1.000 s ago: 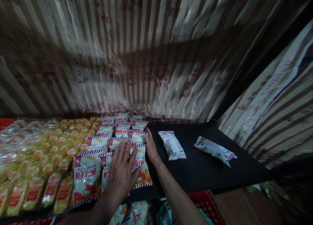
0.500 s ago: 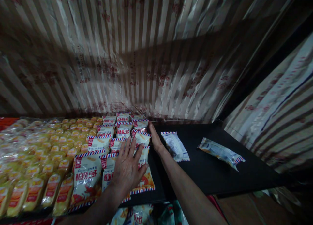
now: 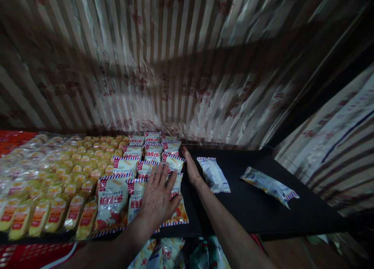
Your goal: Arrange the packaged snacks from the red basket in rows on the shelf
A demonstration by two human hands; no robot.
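My left hand [image 3: 158, 197] lies flat with fingers spread on the front white snack packets [image 3: 112, 200] with red and blue striped edges. These packets stand in overlapping rows [image 3: 153, 152] running back to the wall. My right hand [image 3: 191, 168] is stretched out on edge, fingers straight, pressed against the right side of those rows. Just right of it a single packet [image 3: 213, 174] lies face down on the black shelf [image 3: 254, 210]. Another packet [image 3: 270, 186] lies further right.
Rows of small yellow and orange packets [image 3: 55, 175] fill the shelf's left part. A striped shiny curtain [image 3: 175, 66] hangs behind and at the right. More packets [image 3: 159, 253] sit in a container below the shelf edge.
My right hand has slid further back along the side of the packet rows toward the wall. My left hand stays flat on the front packets. The view has shifted a little.
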